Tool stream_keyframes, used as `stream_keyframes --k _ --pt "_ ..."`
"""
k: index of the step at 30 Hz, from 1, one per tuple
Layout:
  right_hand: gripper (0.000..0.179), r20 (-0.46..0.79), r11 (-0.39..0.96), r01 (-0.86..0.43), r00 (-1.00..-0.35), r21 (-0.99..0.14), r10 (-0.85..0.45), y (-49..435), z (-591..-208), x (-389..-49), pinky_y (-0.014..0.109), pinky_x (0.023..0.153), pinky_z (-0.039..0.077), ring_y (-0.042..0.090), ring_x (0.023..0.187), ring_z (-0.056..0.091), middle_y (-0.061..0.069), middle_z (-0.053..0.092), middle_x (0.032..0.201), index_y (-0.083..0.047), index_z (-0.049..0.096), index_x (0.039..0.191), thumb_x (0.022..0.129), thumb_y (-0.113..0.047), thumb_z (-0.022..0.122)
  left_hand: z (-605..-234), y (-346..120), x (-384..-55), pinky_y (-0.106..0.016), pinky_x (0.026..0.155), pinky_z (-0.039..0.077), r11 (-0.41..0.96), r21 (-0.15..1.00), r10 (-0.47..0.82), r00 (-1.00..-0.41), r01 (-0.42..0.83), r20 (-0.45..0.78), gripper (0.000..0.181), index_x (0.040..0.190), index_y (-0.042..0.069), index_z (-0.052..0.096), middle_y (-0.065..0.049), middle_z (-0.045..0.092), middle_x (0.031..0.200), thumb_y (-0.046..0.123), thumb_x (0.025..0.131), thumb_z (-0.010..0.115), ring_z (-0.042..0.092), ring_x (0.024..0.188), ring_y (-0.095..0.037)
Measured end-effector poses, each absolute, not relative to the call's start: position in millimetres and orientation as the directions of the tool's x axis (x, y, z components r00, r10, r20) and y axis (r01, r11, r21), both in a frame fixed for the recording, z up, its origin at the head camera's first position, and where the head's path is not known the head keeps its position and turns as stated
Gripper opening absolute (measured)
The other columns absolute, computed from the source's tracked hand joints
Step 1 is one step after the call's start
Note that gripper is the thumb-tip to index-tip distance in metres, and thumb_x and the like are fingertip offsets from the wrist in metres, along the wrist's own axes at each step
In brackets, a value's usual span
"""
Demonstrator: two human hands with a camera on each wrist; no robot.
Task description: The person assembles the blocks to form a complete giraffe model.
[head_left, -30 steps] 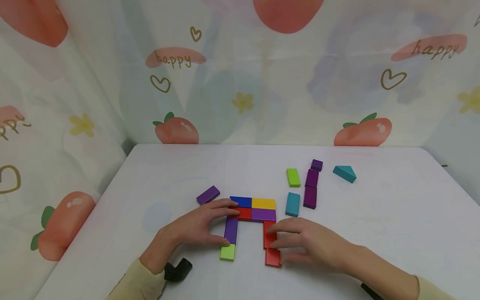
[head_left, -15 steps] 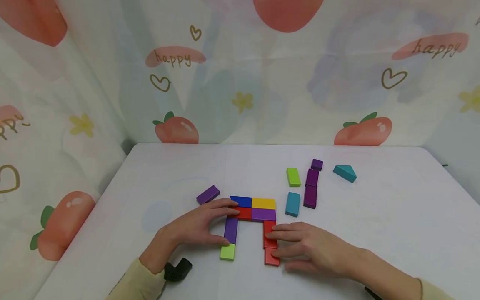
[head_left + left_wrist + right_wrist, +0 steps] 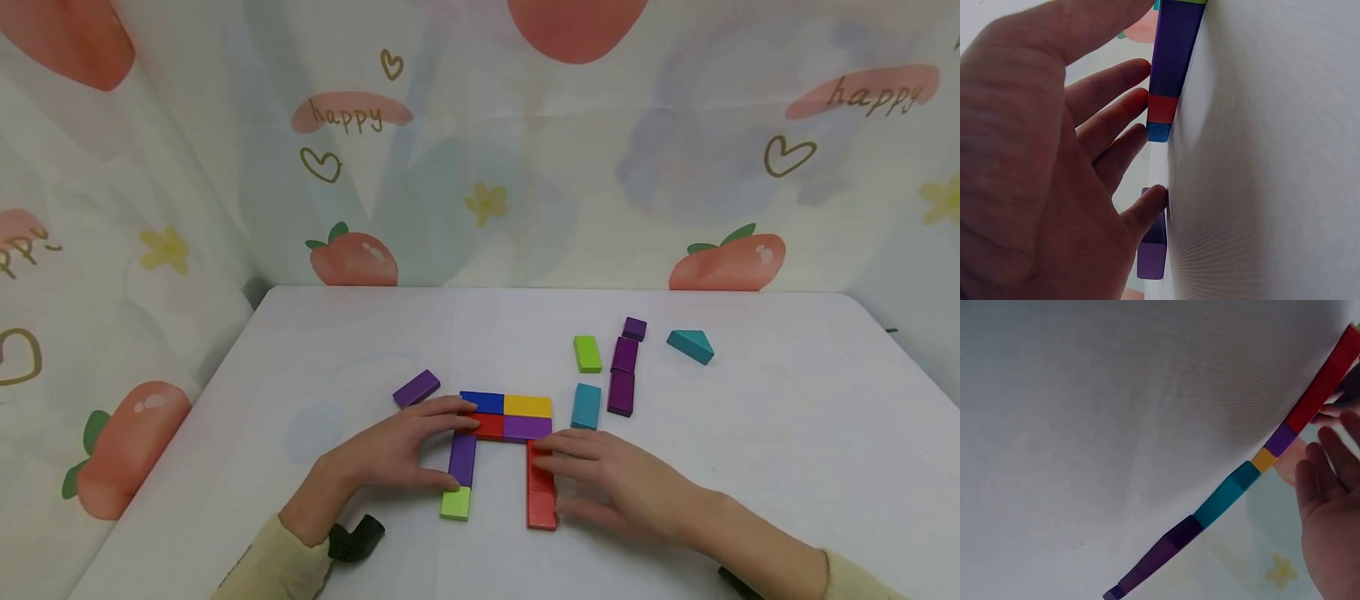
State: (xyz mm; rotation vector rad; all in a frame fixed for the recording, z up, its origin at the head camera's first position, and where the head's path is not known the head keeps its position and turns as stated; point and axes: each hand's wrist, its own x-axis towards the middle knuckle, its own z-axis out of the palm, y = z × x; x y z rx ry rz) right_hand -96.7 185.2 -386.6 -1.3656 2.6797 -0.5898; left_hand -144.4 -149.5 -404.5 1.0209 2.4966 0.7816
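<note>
Coloured blocks lie flat in an arch shape in the head view. A blue block (image 3: 487,402) and a yellow block (image 3: 527,407) form its back row, with a red block (image 3: 491,427) and a purple block (image 3: 528,428) in front. My left hand (image 3: 393,446) rests its straight fingertips on the blue and red blocks. Its thumb touches where the left leg's purple block (image 3: 462,461) meets a green block (image 3: 455,503). Fingertips of my right hand (image 3: 637,483) lie on the right leg's upper red block (image 3: 537,479), thumb beside the lower red block (image 3: 542,511).
A loose purple block (image 3: 417,388) lies behind my left hand. Right of the arch are a teal block (image 3: 586,406), a green block (image 3: 587,354), a column of purple blocks (image 3: 622,392) and a teal triangle (image 3: 692,346). A patterned curtain (image 3: 480,167) hangs behind the table (image 3: 337,333).
The right leg's lower red block has shifted left into line with the upper one. My right hand moved toward me, then back up along the leg. My left hand stays put.
</note>
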Motion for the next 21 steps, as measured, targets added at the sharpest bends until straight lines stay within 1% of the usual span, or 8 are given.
stream_keyframes --k 3,6,8,11,17,21 --pt "0.068 0.077 0.630 -0.701 -0.686 -0.333 -0.723 179.7 -386.5 -99.8 0.049 0.103 0.047 0.023 0.138 0.045 0.000 0.049 0.151 -0.017 0.054 0.148 0.094 -0.057 0.063 -405.1 -149.7 -144.7 -0.046 0.115 0.034 0.597 0.601 0.717 -0.690 0.532 -0.100 0.066 0.145 0.027 0.056 0.012 0.035 0.158 0.042 0.086 0.080 0.026 0.147 -0.016" --pt "0.082 0.036 0.688 -0.655 -0.732 -0.314 -0.680 174.9 -386.2 -102.2 0.052 0.107 0.043 0.028 0.142 0.039 0.005 0.043 0.156 -0.013 0.048 0.152 0.091 -0.068 0.059 -405.7 -149.5 -144.8 -0.047 0.115 0.033 0.594 0.603 0.718 -0.689 0.532 -0.099 0.066 0.145 0.027 0.056 0.012 0.035 0.158 0.042 0.086 0.080 0.027 0.147 -0.016" --pt "0.088 0.003 0.708 -0.634 -0.745 -0.312 -0.667 172.9 -386.1 -103.0 0.054 0.108 0.041 0.030 0.143 0.037 0.007 0.040 0.157 -0.012 0.045 0.153 0.090 -0.072 0.054 -405.9 -149.1 -144.9 -0.047 0.116 0.033 0.586 0.606 0.723 -0.685 0.537 -0.092 0.066 0.145 0.026 0.057 0.012 0.035 0.157 0.043 0.085 0.080 0.027 0.147 -0.016" --pt "0.090 -0.034 0.718 -0.613 -0.753 -0.329 -0.658 171.4 -386.2 -103.5 0.055 0.108 0.040 0.031 0.143 0.037 0.008 0.040 0.157 -0.011 0.044 0.154 0.090 -0.074 0.051 -405.5 -148.8 -145.2 -0.047 0.116 0.032 0.576 0.608 0.730 -0.679 0.547 -0.080 0.066 0.145 0.025 0.057 0.011 0.035 0.157 0.043 0.085 0.080 0.027 0.147 -0.016" --pt "0.088 -0.066 0.720 -0.592 -0.754 -0.362 -0.653 170.5 -387.7 -104.0 0.055 0.109 0.040 0.031 0.142 0.039 0.008 0.042 0.156 -0.010 0.045 0.153 0.091 -0.073 0.050 -404.9 -149.0 -145.3 -0.047 0.116 0.033 0.574 0.605 0.732 -0.677 0.551 -0.077 0.066 0.145 0.025 0.057 0.011 0.036 0.157 0.041 0.085 0.081 0.028 0.147 -0.017" --pt "0.088 -0.072 0.723 -0.590 -0.755 -0.360 -0.652 170.0 -388.5 -104.5 0.055 0.109 0.039 0.031 0.142 0.039 0.008 0.042 0.156 -0.010 0.045 0.153 0.092 -0.073 0.049 -404.1 -149.2 -144.9 -0.046 0.115 0.033 0.584 0.605 0.725 -0.683 0.541 -0.090 0.067 0.145 0.027 0.056 0.012 0.035 0.157 0.041 0.085 0.081 0.027 0.147 -0.016"
